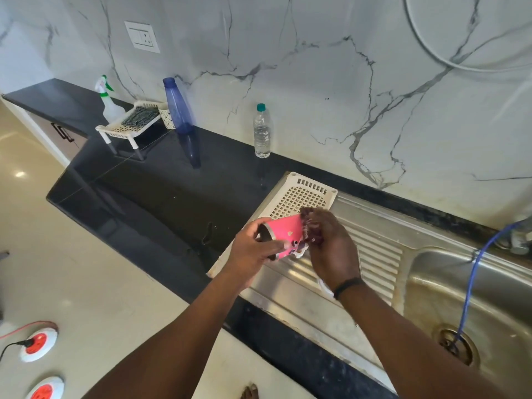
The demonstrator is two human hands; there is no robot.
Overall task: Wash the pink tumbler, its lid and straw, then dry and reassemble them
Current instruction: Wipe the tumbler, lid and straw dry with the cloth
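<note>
Tumbler: pink tumbler (283, 233) is held tipped on its side in the air above the left end of the steel drainboard (374, 249), open mouth toward the counter's front left; no lid or straw is fitted to it.
Left hand: left hand (253, 250) grasps the tumbler at its mouth end, fingers curled round the rim and lower wall.
Right hand: right hand (331, 246) clenches a dark red cloth (312, 226) and presses it against the tumbler's base end.
Cloth: whether it is a scrubbing cloth or a drying cloth cannot be told; no foam or running water shows.
Lid and straw: something small and pale (300, 251) shows just below the tumbler, between the hands; too hidden to call it the lid. A white curved edge (324, 285) peeks out under the right wrist, also unclear. No straw can be made out.
Basket: white slotted basket (302, 194) lies at the back left corner of the drainboard, nothing visible in it.
Sink: steel sink basin (489, 298) sits at the right end with a blue hose (472, 283) running down to the drain.
Progress: judged mid-task. The tumbler body is being wiped on the outside; lid and straw handling and reassembly appear to remain.
</note>
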